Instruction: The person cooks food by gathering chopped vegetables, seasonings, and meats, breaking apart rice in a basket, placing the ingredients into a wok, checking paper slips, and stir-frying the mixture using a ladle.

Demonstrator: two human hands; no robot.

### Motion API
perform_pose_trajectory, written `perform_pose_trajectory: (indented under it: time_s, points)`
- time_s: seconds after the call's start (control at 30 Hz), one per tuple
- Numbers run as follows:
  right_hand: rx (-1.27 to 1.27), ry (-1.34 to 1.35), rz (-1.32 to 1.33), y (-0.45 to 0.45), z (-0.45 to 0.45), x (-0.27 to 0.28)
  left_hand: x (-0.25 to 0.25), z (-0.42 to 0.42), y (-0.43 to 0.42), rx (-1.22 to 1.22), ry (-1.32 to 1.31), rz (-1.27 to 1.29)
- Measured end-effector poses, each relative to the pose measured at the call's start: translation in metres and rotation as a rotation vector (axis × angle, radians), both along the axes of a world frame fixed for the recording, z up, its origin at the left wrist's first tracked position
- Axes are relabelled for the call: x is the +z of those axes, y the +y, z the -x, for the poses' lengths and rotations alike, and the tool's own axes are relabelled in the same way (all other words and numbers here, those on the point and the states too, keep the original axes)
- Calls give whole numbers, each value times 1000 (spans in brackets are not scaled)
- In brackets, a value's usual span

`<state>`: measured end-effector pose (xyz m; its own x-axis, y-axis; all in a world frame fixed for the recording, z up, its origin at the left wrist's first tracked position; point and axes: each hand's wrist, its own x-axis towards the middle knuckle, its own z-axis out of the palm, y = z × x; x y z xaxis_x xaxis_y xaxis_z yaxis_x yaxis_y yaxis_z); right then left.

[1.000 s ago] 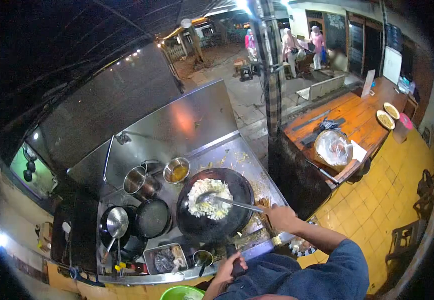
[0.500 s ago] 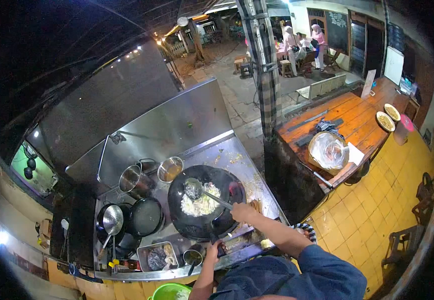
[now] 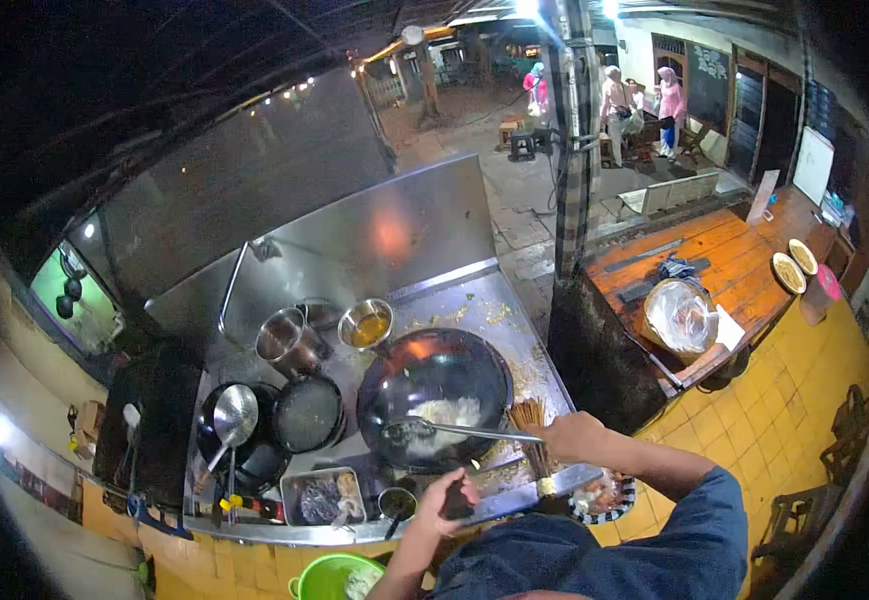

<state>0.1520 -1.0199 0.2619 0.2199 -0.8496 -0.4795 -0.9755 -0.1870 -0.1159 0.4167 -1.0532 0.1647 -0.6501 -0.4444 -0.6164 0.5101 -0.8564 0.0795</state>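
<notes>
My right hand (image 3: pixel 572 438) grips the long handle of a ladle (image 3: pixel 484 432). The ladle's bowl reaches into a large black wok (image 3: pixel 424 375), over blurred pale food (image 3: pixel 446 415) gathered near the wok's front side. My left hand (image 3: pixel 442 502) is at the front of the wok with its fingers curled around the dark handle, which is mostly hidden. Orange firelight glints on the wok's inner wall. A small dark pot (image 3: pixel 396 502) stands just left of my left hand.
On the steel counter are a tall pot (image 3: pixel 284 340), a pan of yellowish liquid (image 3: pixel 366 325), a smaller black pan (image 3: pixel 306 415), a large strainer spoon (image 3: pixel 236 415) and a food tray (image 3: pixel 322 497). A bristle brush (image 3: pixel 530 430) lies right of the wok. A green tub (image 3: pixel 329 578) sits below.
The wok has tilted, and the food has slid toward its front side. My right hand has moved right and lower with the ladle. An orange glow now shows on the steel backsplash.
</notes>
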Motion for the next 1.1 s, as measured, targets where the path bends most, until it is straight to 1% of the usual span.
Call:
perform_pose_trajectory:
  time_s: [0.07, 0.1, 0.13, 0.2, 0.23, 0.27, 0.33, 0.37, 0.43, 0.47, 0.5, 0.53, 0.57, 0.6, 0.67, 0.7, 0.73, 0.8, 0.87, 0.93, 0.97, 1.03, 1.07, 1.1]
  points:
    - [36, -40, 79, 9, -5, 1, -40, -18, -9, -74, -80, 105]
    - [21, -77, 137, 12, -8, -8, -60, -19, -4, -37, -188, 263]
    - [26, -81, 124, 13, -12, -18, -96, -18, -4, -9, -249, 249]
    - [-95, -50, 251, 12, -23, -32, -30, 12, 37, -72, -628, 319]
    - [-121, -10, 299, 14, -30, -29, -30, 9, 51, -98, -293, 360]
    - [-111, -7, 306, 13, -30, -31, -2, 10, 65, -190, -260, 530]
    - [-151, -75, 252, 16, -33, -39, 10, 7, 57, -270, -144, 162]
    - [-170, -102, 106, 12, -35, -24, 3, 4, 46, -235, -313, 674]
    - [-192, -62, 94, 8, -37, -34, -42, -11, 12, -149, -479, 771]
    - [-217, -19, 105, 9, -34, -46, -63, -11, -4, -102, -454, 372]
    - [-199, -7, 64, 10, -32, -61, -65, -11, -1, -72, -398, 369]
    - [-223, 27, 190, 7, -30, -78, -67, -12, 2, -44, -345, 381]
    - [-246, 65, 339, 1, -25, -82, -48, -4, 24, -64, -463, 560]
    - [-231, 77, 339, 1, -17, -74, -4, 4, 46, -48, -334, 343]
    - [-243, -40, 418, 8, -8, -42, 3, 4, 65, -191, -277, 244]
    - [-354, -162, 408, 14, -10, -20, -6, 2, 63, -164, -269, 207]
    - [-338, -167, 405, 18, -10, -13, -29, -1, 55, -148, -272, 203]
    - [-395, -312, 410, 25, -8, -12, -91, -9, 25, -66, -319, 352]
    - [-410, -387, 381, 13, -22, -35, -123, -7, -1, 8, -548, 602]
    - [-527, -496, 309, -9, -46, -81, -149, -5, -20, 9, -556, 682]
    - [-400, -566, 325, -20, -53, -115, -146, -5, -24, 9, -557, 675]
    - [-206, -515, 263, -51, -59, -193, -144, 2, -26, 71, -606, 562]
    - [-165, -446, 228, -64, -60, -197, -148, 0, -27, 47, -541, 577]
    - [-121, -377, 193, -74, -64, -190, -145, -1, -28, 12, -576, 589]
